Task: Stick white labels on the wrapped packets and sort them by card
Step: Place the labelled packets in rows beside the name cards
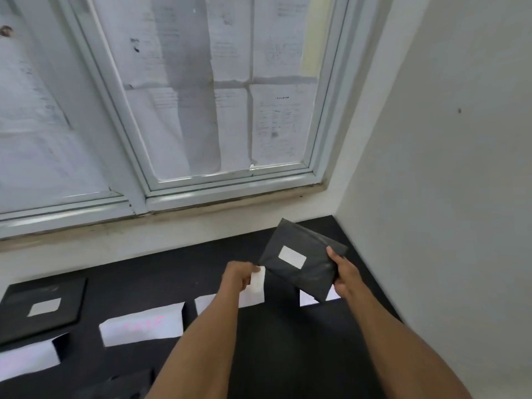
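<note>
A black wrapped packet [305,264] with a white label [292,257] stuck on its face is held tilted above the black tabletop [273,335]. My right hand [344,273] grips its right edge, thumb on top. My left hand [240,276] pinches a small white slip of paper [258,280] just left of the packet. White cards lie in a row on the table: one with faint pink writing [142,325], one under my left forearm [253,298], one partly hidden below the packet [308,299], one at far left [27,359].
Another black packet [43,308] with a white label lies at the left behind the far-left card. A further dark packet [121,384] shows at the bottom edge. A window [218,110] covered with paper sheets stands behind the table; a white wall [446,197] closes the right side.
</note>
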`<move>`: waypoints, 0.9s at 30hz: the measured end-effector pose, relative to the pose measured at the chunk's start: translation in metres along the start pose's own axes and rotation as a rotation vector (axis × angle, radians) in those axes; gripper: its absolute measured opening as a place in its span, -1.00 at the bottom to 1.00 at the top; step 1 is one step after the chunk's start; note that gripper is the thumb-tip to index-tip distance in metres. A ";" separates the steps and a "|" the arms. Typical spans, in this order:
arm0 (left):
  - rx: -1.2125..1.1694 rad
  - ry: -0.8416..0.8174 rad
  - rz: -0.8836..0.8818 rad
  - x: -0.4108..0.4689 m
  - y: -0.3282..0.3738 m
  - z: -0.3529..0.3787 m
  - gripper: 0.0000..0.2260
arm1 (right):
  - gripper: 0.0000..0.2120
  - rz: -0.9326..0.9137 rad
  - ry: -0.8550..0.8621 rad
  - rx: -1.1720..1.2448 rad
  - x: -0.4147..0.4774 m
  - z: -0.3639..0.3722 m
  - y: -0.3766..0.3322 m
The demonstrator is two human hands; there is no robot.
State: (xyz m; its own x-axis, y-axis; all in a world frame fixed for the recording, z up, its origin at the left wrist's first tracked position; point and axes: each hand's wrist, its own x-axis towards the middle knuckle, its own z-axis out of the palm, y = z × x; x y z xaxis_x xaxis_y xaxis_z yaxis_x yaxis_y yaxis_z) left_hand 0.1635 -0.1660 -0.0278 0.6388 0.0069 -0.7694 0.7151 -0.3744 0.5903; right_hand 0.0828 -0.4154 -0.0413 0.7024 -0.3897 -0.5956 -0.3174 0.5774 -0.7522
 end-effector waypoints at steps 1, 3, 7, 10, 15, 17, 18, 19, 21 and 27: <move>0.092 -0.022 -0.030 0.003 0.005 0.010 -0.78 | -0.42 0.003 0.019 -0.029 0.014 -0.008 -0.008; 0.209 -0.038 -0.015 0.010 0.016 0.035 -0.79 | -0.49 0.027 0.042 -0.080 0.043 -0.021 -0.028; 0.489 -0.074 0.012 0.024 0.032 0.086 -0.55 | -0.77 0.049 0.061 -0.171 0.087 -0.030 -0.063; 0.533 -0.159 -0.079 0.035 0.039 0.103 -0.54 | -0.79 0.036 0.052 -0.207 0.120 -0.033 -0.077; 0.571 -0.193 -0.115 0.057 0.048 0.103 -0.56 | -0.65 0.046 0.026 -0.234 0.172 -0.036 -0.084; 0.575 -0.189 -0.106 0.065 0.051 0.099 -0.59 | -0.59 0.074 0.017 -0.260 0.191 -0.039 -0.083; 0.571 -0.188 -0.104 0.071 0.052 0.096 -0.62 | -0.57 0.093 0.017 -0.261 0.201 -0.040 -0.081; 0.566 -0.188 -0.099 0.075 0.053 0.095 -0.65 | -0.55 0.110 0.024 -0.267 0.208 -0.041 -0.079; 0.565 -0.186 -0.095 0.080 0.053 0.090 -0.69 | -0.55 0.137 0.037 -0.290 0.222 -0.043 -0.075; 0.573 -0.168 -0.092 0.094 0.043 0.079 -0.71 | -0.48 0.105 0.087 -0.575 0.245 -0.046 -0.065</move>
State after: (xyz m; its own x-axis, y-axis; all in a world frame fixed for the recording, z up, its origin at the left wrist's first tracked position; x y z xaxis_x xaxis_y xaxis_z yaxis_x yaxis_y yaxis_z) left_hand 0.2320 -0.2545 -0.0939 0.4943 -0.0665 -0.8667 0.4682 -0.8197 0.3300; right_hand 0.2462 -0.5817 -0.1516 0.6013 -0.4226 -0.6781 -0.6942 0.1439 -0.7052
